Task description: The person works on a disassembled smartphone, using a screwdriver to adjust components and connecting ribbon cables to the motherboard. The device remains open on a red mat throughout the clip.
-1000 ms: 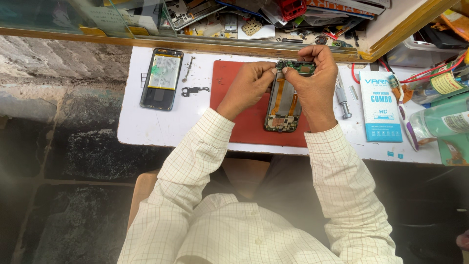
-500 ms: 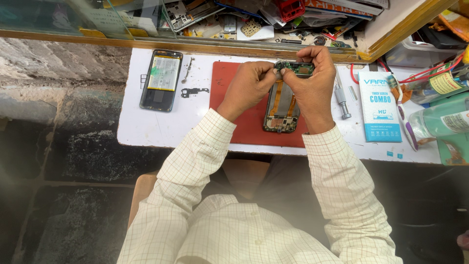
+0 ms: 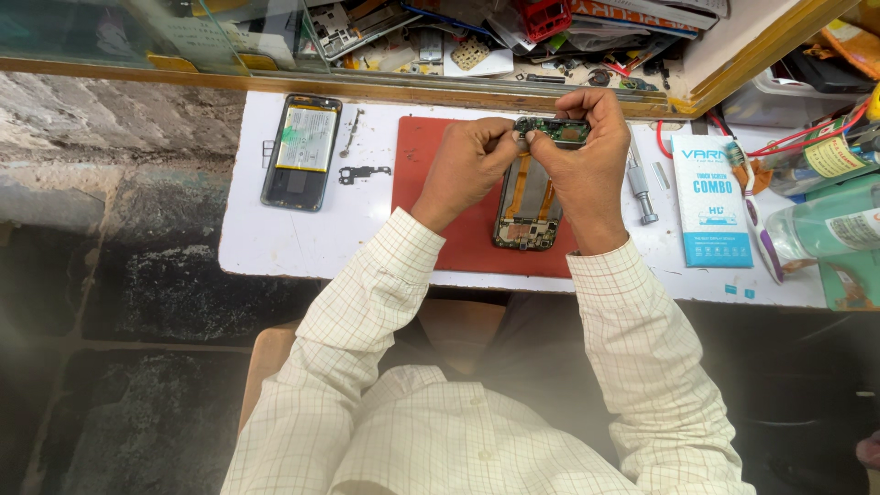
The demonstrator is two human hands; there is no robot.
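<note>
Fingers [image 3: 507, 147] of both hands pinch a small green circuit board [image 3: 561, 131], held just above the opened phone [image 3: 526, 206] on the red mat [image 3: 431, 174]. Right hand [image 3: 587, 170] hides the phone's right edge (screwdriver [image 3: 638, 188] just beside). Another opened phone [image 3: 302, 151] lies well left on the white surface [image 3: 367, 238]

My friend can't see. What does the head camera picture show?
Two hands, left hand and right hand, hold a small green circuit board above an opened phone on a red mat. Another opened phone with its battery showing lies to the left on the white table.
</note>
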